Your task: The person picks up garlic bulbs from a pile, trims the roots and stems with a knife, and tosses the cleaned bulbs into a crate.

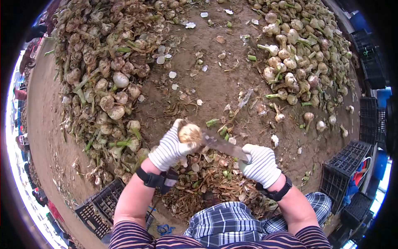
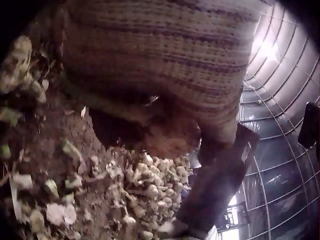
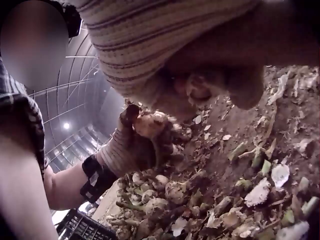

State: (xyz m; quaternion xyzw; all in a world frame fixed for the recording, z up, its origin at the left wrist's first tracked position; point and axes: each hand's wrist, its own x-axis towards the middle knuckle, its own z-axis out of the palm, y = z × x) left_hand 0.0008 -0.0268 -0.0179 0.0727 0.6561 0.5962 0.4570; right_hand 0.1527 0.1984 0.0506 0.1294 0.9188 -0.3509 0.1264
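Observation:
A striped white glove covers each hand. In the head view my left hand (image 1: 172, 145) grips a garlic bulb (image 1: 190, 135), its fingers curled round the bulb's side. The flat blade (image 1: 224, 146) of a knife reaches from my right hand (image 1: 260, 165) to the bulb's right side; my right fingers are curled round its handle end. In the right wrist view the bulb (image 3: 150, 124) shows in the left hand (image 3: 132, 150), with a stem pointing down. The left wrist view shows the dark blade (image 2: 215, 185) beside the glove (image 2: 160, 60).
Large garlic heaps lie at the left (image 1: 103, 83) and right (image 1: 306, 54) on bare soil (image 1: 186, 62). Peelings and cut stems (image 1: 215, 178) cover the ground below the hands. Black crates stand at the lower left (image 1: 103, 203) and right (image 1: 342, 170). Crossed legs in plaid cloth (image 1: 228, 220) are nearest.

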